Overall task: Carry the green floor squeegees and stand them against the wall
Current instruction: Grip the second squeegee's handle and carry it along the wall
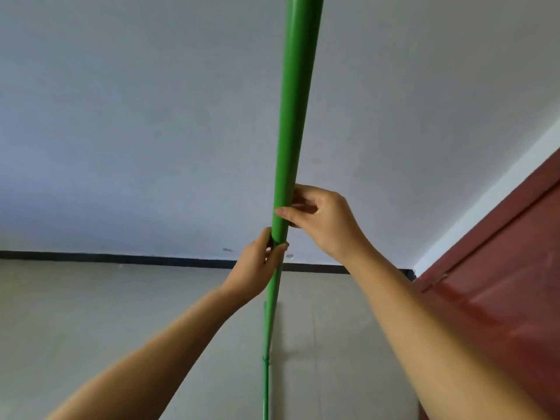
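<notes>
A green squeegee handle (pixel 295 116) runs upright through the middle of the head view, from the top edge down past the bottom edge. Its head is out of view. My right hand (pixel 321 219) grips the thick upper tube from the right. Just below it, my left hand (pixel 257 268) closes around the pole where the thick tube meets the thinner lower rod (pixel 266 374). The pole stands close in front of a white wall (pixel 136 131). Only one squeegee can be seen.
A black skirting strip (pixel 121 257) runs along the foot of the wall above a pale grey tiled floor (pixel 91 313). A dark red door (pixel 500 283) stands at the right, by the room's corner.
</notes>
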